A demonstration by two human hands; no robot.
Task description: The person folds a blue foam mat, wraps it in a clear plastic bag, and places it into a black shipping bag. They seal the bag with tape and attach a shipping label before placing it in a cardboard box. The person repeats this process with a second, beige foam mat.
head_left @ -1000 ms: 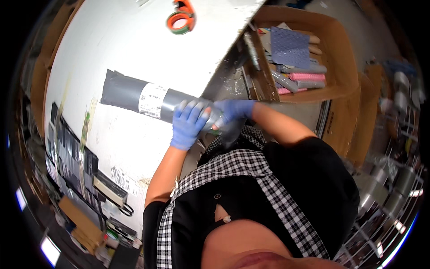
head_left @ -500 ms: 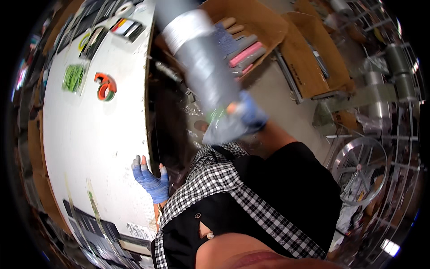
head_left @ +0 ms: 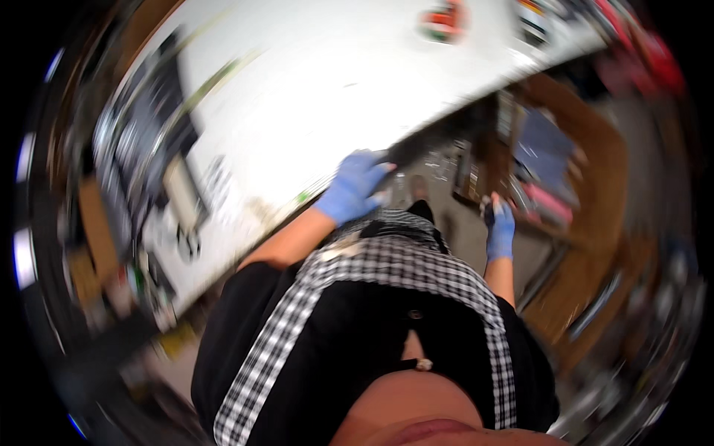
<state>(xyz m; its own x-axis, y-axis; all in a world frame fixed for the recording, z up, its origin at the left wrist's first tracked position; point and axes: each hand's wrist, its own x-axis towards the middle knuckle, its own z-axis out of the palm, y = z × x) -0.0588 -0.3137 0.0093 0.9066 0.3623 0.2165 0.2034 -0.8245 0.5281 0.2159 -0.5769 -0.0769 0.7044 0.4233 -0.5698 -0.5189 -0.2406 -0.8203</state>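
My left hand [head_left: 349, 187], in a blue fingerless glove, lies over the near edge of the white table [head_left: 297, 104]. Its fingers are stretched out and the thumb stands apart. To the right, my right hand [head_left: 500, 229], gloved alike, hangs beside a cardboard box [head_left: 606, 182]. Motion blurs its fingers, which look apart, and no held thing shows in them. Inside the box are a pink roll [head_left: 549, 204], greyish rolls and a blue-grey piece [head_left: 548, 143] of soft-looking material.
An orange tape dispenser [head_left: 444, 22] sits at the table's far side. Dark flat packages [head_left: 152, 111] lie on the left part, near scissors [head_left: 189, 244]. Another long cardboard box [head_left: 576, 297] stands to the right of my right arm. Much of the rim is smeared.
My view has swung left. The large grey wrapped roll has left my right hand and I cannot make it out now. My right hand is lower, beside the box; my left rests at the table edge.
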